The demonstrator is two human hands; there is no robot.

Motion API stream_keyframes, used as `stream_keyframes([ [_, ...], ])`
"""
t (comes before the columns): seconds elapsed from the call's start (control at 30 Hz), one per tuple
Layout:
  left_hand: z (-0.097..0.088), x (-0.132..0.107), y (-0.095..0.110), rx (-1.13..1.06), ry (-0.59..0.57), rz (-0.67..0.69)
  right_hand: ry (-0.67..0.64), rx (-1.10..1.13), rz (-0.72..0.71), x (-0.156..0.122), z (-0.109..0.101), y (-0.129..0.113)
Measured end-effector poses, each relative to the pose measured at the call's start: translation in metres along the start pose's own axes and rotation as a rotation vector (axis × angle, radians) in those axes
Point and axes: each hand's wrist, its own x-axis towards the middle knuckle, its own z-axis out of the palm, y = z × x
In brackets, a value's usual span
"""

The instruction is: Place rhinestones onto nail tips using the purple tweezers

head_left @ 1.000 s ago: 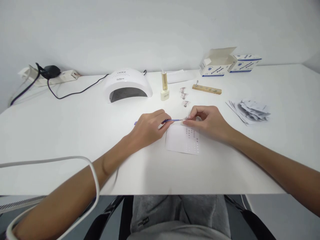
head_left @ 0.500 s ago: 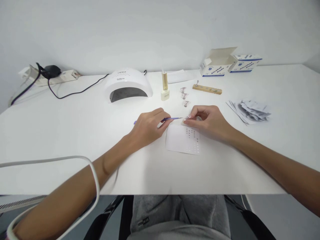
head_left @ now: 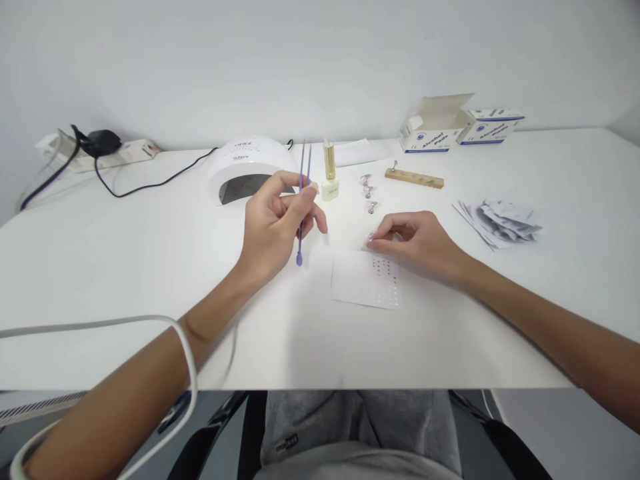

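My left hand (head_left: pixel 283 217) is closed around purple tweezers (head_left: pixel 300 250), which stand nearly upright with their two tips apart and pointing away from me. My right hand (head_left: pixel 413 241) rests at the table's middle, thumb and forefinger pinching a small shiny false nail (head_left: pixel 371 237), mostly covered by the fingertips. Just below those fingers lies a white sheet (head_left: pixel 353 277) with rows of small dark and clear stick-on gems (head_left: pixel 383 267). Farther back, three clear false nails on small metal stands (head_left: pixel 370 191) form a short column.
A white nail lamp (head_left: pixel 255 157) stands behind my left hand, beside a gold-capped polish bottle (head_left: pixel 331 177). Behind my right hand lie a wooden stick (head_left: pixel 415 178), alcohol pad boxes (head_left: pixel 433 137) and torn wrappers (head_left: pixel 505 223). A white cable (head_left: pixel 185 347) loops over my left forearm.
My left hand has lifted away from the false nail, up and to the left, swinging the tweezers from level to upright. My right hand has stayed in place.
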Motion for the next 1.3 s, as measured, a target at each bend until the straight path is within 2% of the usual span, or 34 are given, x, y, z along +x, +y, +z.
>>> stream_keyframes([
  [0.17, 0.000, 0.002, -0.001, -0.094, 0.034, -0.021, 0.006, -0.011, -0.001, -0.001, 0.001, -0.002],
  [0.37, 0.005, -0.001, 0.001, -0.170, -0.097, -0.018, 0.010, -0.042, -0.011, -0.001, 0.002, -0.003],
  [0.5, 0.012, -0.008, 0.005, -0.162, -0.131, -0.034, 0.021, -0.068, -0.035, -0.001, 0.002, -0.004],
  [0.9, 0.016, -0.012, 0.010, -0.220, -0.115, -0.108, 0.031, -0.106, -0.091, -0.004, 0.005, -0.008],
  [1.17, 0.015, -0.013, 0.010, -0.157, -0.109, -0.088, 0.049, -0.113, -0.078, -0.004, 0.006, -0.009],
  [1.3, 0.015, -0.012, 0.014, -0.173, -0.082, -0.138, 0.052, -0.107, -0.057, -0.004, 0.006, -0.010],
])
